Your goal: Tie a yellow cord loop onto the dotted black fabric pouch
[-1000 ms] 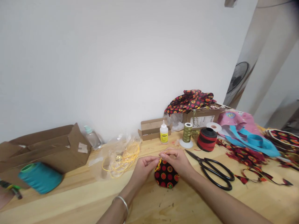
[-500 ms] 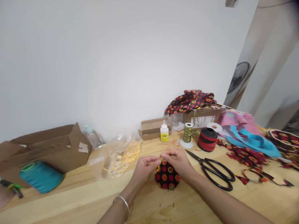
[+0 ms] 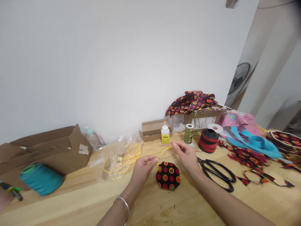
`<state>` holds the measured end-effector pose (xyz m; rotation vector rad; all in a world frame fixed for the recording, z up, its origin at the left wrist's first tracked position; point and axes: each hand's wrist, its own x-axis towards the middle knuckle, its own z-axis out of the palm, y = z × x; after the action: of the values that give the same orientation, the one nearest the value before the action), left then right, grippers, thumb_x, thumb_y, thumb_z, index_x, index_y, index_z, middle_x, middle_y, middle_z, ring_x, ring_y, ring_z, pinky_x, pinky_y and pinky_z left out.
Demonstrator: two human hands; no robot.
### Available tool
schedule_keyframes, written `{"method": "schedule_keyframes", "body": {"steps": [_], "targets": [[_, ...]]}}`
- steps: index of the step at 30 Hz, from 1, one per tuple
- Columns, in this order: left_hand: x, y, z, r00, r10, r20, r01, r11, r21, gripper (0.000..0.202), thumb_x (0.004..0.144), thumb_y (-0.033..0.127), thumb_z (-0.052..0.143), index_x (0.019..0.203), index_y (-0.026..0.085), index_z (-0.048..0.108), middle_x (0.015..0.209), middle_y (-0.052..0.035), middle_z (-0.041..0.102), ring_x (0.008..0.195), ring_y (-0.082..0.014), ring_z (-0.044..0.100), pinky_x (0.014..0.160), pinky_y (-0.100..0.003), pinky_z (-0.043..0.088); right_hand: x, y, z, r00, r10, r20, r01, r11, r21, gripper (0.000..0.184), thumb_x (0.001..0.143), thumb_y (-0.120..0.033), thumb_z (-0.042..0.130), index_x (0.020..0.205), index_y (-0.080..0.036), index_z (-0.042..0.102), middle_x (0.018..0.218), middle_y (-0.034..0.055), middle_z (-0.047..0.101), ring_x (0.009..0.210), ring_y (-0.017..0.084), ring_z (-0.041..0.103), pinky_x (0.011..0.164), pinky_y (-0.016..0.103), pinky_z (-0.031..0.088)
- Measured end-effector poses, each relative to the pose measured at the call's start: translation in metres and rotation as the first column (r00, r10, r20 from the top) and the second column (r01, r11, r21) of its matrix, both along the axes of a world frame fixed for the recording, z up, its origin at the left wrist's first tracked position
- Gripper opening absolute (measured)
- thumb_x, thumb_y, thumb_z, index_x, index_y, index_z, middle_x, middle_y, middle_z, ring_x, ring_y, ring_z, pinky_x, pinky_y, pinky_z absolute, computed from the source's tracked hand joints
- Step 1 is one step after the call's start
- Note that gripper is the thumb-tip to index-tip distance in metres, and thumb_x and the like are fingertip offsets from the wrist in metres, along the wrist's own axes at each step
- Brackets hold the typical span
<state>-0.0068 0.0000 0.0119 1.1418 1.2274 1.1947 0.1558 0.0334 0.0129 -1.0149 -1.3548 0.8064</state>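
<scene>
Clock read from the wearer, twelve dead ahead. Ten: teal thread cone [image 3: 42,179] tipped on its side, near an open cardboard box [image 3: 80,146]. Eleven: tangled yellow cord hank [image 3: 129,157] among clear plastic. Toward twelve: left hand [image 3: 142,168], thumb and fingertips pinched on a yellow strand [image 3: 166,149] by the fabric edge. Twelve: round flower-print fabric piece [image 3: 167,175] lying on the desk [image 3: 84,204]; strand leaves its ten-o'clock edge, small yellow loop at its three. White squeeze bottle [image 3: 165,135] upright beyond. Just past twelve: right hand [image 3: 185,157], fingertips closed on the strand farther along. One: green thread spool [image 3: 188,136], then red-and-black roll [image 3: 208,144]. Between one and two: black-handled scissors [image 3: 217,173], blades hidden behind the right hand. Two: blue fabric strip [image 3: 257,142] beside pink cloth [image 3: 240,121].
</scene>
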Motion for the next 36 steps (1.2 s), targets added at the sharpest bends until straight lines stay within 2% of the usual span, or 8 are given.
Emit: {"method": "schedule_keyframes", "body": {"steps": [2, 5, 10, 16, 26, 30, 33, 36], "targets": [[0.000, 0.000, 0.000, 1.000, 0.003, 0.008, -0.003, 1.000, -0.001, 0.032, 0.055, 0.039, 0.068, 0.071, 0.011, 0.068, 0.033, 0.0054, 0.045, 0.036, -0.0069, 0.039, 0.039, -0.019, 0.027, 0.001, -0.003, 0.003, 0.995, -0.027, 0.094, 0.015, 0.992, 0.129, 0.024, 0.076, -0.029, 0.051, 0.093, -0.017, 0.062, 0.092, 0.0071, 0.061, 0.085, 0.019, 0.053, 0.077, 0.033, 0.040], [0.000, -0.001, 0.001, 1.000, -0.008, 0.015, 0.008, 1.000, -0.005, 0.030, 0.055, 0.037, 0.068, 0.070, 0.012, 0.068, 0.033, 0.0059, 0.043, 0.034, -0.0060, 0.035, 0.038, -0.019, 0.025, -0.002, -0.009, 0.004, 0.928, -0.012, 0.372, -0.123, 0.933, 0.337, 0.025, 0.074, -0.025, 0.056, 0.099, -0.023, 0.060, 0.102, 0.0052, 0.058, 0.096, 0.020, 0.046, 0.085, 0.035, 0.033], [0.001, -0.002, 0.001, 0.999, -0.041, 0.023, 0.042, 0.999, -0.020, 0.028, 0.056, 0.036, 0.068, 0.072, 0.012, 0.068, 0.032, 0.0073, 0.039, 0.033, -0.0047, 0.029, 0.037, -0.019, 0.019, -0.005, -0.010, 0.000, 0.848, 0.045, 0.529, -0.249, 0.914, 0.321, 0.010, 0.076, -0.023, 0.056, 0.077, -0.025, 0.066, 0.085, 0.0012, 0.062, 0.084, 0.017, 0.050, 0.079, 0.033, 0.034], [0.001, -0.002, 0.001, 0.995, -0.084, 0.052, 0.086, 0.996, -0.036, 0.032, 0.060, 0.039, 0.065, 0.077, 0.011, 0.067, 0.031, 0.0116, 0.025, 0.033, -0.0019, 0.011, 0.036, -0.018, 0.006, -0.006, -0.008, -0.003, 0.862, 0.087, 0.500, -0.257, 0.924, 0.281, 0.015, 0.079, -0.021, 0.051, 0.070, -0.020, 0.063, 0.073, -0.0001, 0.064, 0.071, 0.014, 0.052, 0.072, 0.030, 0.036], [0.003, 0.000, 0.002, 0.998, -0.041, 0.044, 0.043, 0.998, -0.055, 0.028, 0.057, 0.037, 0.068, 0.069, 0.012, 0.067, 0.029, 0.0106, 0.032, 0.030, -0.0018, 0.017, 0.035, -0.018, 0.015, -0.008, -0.011, -0.004, 0.923, 0.122, 0.366, -0.222, 0.944, 0.246, 0.020, 0.078, -0.024, 0.051, 0.064, -0.018, 0.064, 0.061, 0.0015, 0.059, 0.064, 0.014, 0.051, 0.065, 0.028, 0.039], [0.004, -0.001, 0.003, 0.998, -0.045, 0.041, 0.047, 0.998, -0.044, 0.026, 0.057, 0.035, 0.069, 0.070, 0.013, 0.067, 0.029, 0.0107, 0.033, 0.030, -0.0021, 0.021, 0.036, -0.017, 0.019, -0.009, -0.009, -0.002, 0.942, 0.139, 0.305, -0.190, 0.971, 0.145, 0.020, 0.075, -0.025, 0.053, 0.061, -0.018, 0.064, 0.060, 0.0017, 0.058, 0.063, 0.015, 0.051, 0.065, 0.028, 0.038], [0.003, -0.001, 0.003, 0.998, -0.049, 0.039, 0.050, 0.998, -0.035, 0.026, 0.057, 0.034, 0.068, 0.071, 0.012, 0.068, 0.029, 0.0095, 0.036, 0.032, -0.0044, 0.031, 0.038, -0.018, 0.024, -0.009, -0.009, -0.001, 0.957, 0.236, 0.170, -0.235, 0.972, -0.028, 0.017, 0.070, -0.027, 0.057, 0.057, -0.017, 0.063, 0.059, 0.0009, 0.058, 0.062, 0.015, 0.050, 0.065, 0.028, 0.037], [0.002, -0.001, 0.001, 0.998, -0.045, 0.036, 0.045, 0.999, -0.022, 0.025, 0.058, 0.034, 0.068, 0.070, 0.012, 0.067, 0.039, 0.0048, 0.051, 0.038, -0.0068, 0.042, 0.042, -0.018, 0.031, -0.010, -0.010, 0.000, 0.951, 0.308, 0.038, -0.297, 0.940, -0.169, 0.018, 0.068, -0.030, 0.057, 0.058, -0.016, 0.062, 0.056, -0.0004, 0.056, 0.055, 0.013, 0.048, 0.056, 0.024, 0.037]]}}
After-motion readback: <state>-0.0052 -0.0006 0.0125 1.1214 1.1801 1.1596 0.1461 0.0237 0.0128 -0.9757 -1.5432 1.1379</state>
